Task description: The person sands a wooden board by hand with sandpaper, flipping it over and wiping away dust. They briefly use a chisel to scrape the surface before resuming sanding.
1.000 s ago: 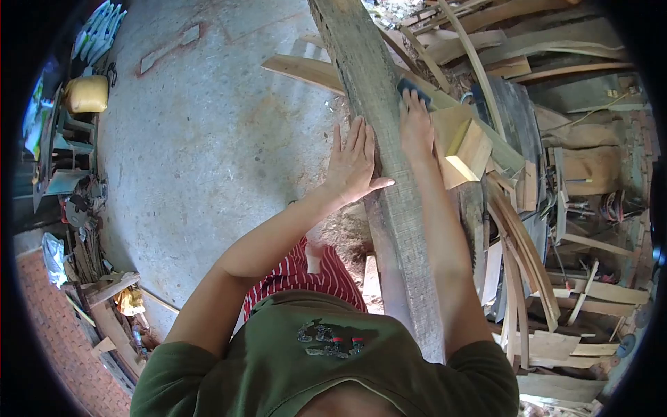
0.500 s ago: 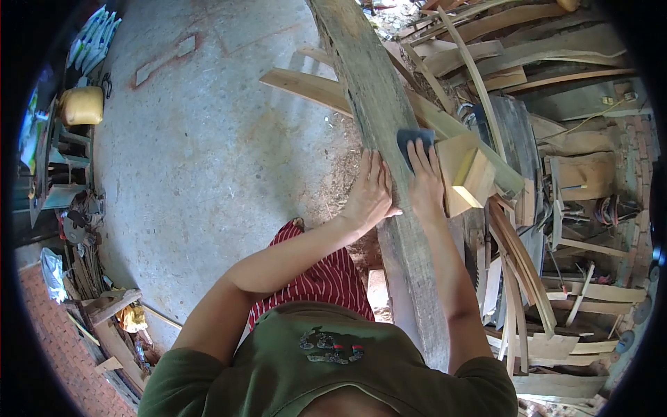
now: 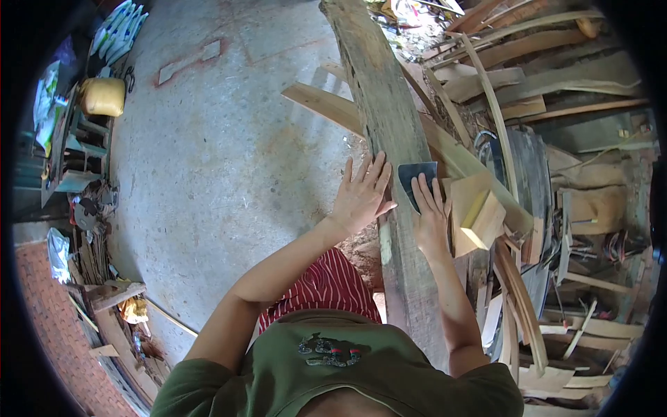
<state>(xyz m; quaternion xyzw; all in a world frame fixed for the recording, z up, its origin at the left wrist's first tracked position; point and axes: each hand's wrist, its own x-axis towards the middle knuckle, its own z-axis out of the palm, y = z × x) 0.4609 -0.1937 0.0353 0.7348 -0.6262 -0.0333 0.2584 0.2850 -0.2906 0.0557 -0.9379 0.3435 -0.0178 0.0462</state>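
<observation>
A long grey, weathered board (image 3: pixel 390 104) runs from the top of the view down to my right side. Under the fingers of my right hand (image 3: pixel 432 219), a dark square sheet (image 3: pixel 415 174) lies flat on the board; the hand presses it down from above. My left hand (image 3: pixel 363 192) has its fingers spread at the board's left edge, with nothing held in it. Just right of my right hand sits a pale wooden block (image 3: pixel 484 221) with a yellowish side.
Cut planks and curved boards (image 3: pixel 542 52) are piled along the right. A plank end (image 3: pixel 323 105) sticks out left from beneath the long board. At the far left are a yellow container (image 3: pixel 103 96) and a clear plastic bag (image 3: pixel 59 255). Concrete floor (image 3: pixel 229 146) lies left of the board.
My right hand and the dark sheet have moved down the board, toward my body. My left hand has shifted to the left, its fingers wider apart. The whole view has shifted slightly.
</observation>
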